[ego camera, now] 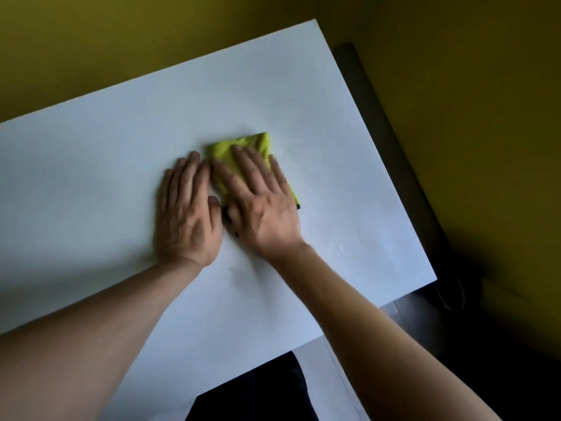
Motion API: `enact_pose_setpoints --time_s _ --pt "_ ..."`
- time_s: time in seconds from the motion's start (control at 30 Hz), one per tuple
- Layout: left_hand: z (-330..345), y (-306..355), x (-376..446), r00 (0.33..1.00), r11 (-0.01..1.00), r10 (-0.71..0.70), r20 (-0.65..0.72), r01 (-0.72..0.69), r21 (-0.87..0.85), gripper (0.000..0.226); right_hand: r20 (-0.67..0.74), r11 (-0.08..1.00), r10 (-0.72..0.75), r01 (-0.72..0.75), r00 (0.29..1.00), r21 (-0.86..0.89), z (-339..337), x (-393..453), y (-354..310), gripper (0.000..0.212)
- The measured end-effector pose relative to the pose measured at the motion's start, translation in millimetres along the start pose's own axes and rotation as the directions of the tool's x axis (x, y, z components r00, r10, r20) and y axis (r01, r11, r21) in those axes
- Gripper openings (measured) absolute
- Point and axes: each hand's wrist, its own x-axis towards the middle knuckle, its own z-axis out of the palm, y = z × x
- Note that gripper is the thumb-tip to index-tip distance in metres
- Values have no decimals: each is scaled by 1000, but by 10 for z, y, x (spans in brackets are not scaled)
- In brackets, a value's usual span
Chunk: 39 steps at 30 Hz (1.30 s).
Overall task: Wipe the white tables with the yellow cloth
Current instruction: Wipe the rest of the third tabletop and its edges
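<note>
both hands are lying spread flat: my right hand (pixel 258 205) is pressing the yellow cloth (pixel 243 150), long axis toward 1 o'clock; my left hand (pixel 188 214) is touching the white table (pixel 91 183) just beside it at 9 o'clock.

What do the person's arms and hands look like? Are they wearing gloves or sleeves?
No gloves and no sleeves in view. The left hand and the right hand are bare, and both forearms are bare as far as the picture's edge. I can see no rings, watch or bracelets, though the picture is a bit blurry. Each hand shows its fingers and knuckles plainly.
</note>
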Motion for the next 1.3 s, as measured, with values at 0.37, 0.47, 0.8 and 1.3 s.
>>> enact_pose_setpoints --time_s 0.37,0.47,0.8,1.3 --pt "-12 9 17 1000 1000 -3 31 2 18 59 -173 894 411 -432 895 -114 -636 -59 1349 56" --pt "-22 1 5 999 1000 -9 33 8 28 59 -143 918 363 -379 921 -112 -478 -216 888 64" --pt "-34 23 -1 999 999 -10 45 9 31 60 74 991 123 -119 990 -62 -244 -1124 -36 60" --pt "-67 73 0 996 998 -35 80 31 49 62 -62 940 339 -341 939 -30 -193 -1675 -399 63"
